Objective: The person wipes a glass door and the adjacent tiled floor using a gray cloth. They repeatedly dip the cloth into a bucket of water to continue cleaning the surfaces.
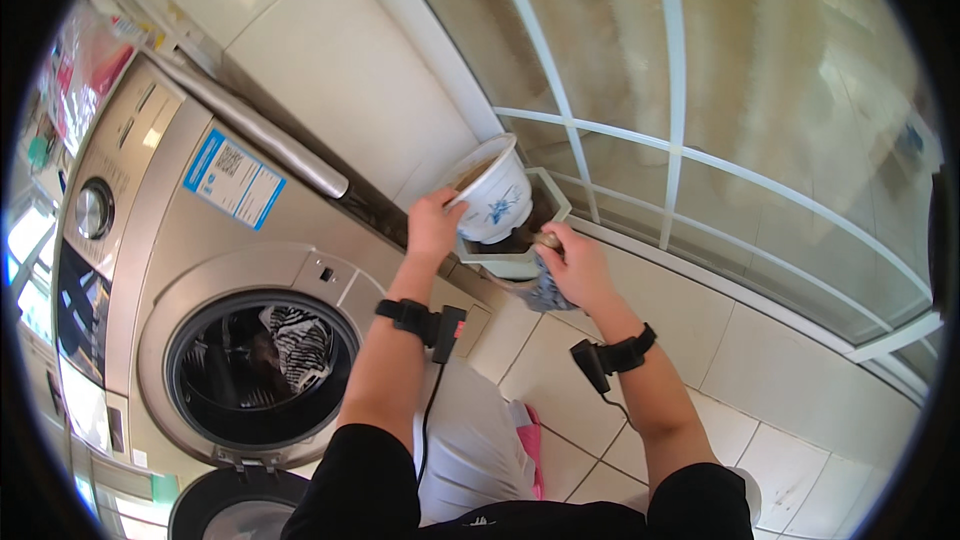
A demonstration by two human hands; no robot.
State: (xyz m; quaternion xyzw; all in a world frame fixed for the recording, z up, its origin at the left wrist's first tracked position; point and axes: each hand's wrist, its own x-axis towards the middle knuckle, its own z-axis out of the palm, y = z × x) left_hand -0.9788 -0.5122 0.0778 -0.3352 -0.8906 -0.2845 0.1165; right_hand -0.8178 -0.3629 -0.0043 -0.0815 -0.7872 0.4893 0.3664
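My left hand (436, 223) grips the near left rim of a white flower pot (501, 195) with a blue plant design. The pot is tilted, its mouth towards the upper left, over a pale green angular planter (559, 199) holding dark soil. My right hand (576, 266) is closed around a small brownish, rounded handle-like object (550, 241) at the planter's right edge; its far end is hidden. A grey-blue cloth (550, 294) hangs below that hand, against the planter's near side; whether the hand also holds it I cannot tell.
A front-loading washing machine (247, 251) stands on the left, its round door (247, 514) open and striped laundry (298, 345) inside. A glazed partition with white bars (671, 142) rises beyond the planter. Pale floor tiles (570, 382) lie below, with a pink slipper (531, 450) by my leg.
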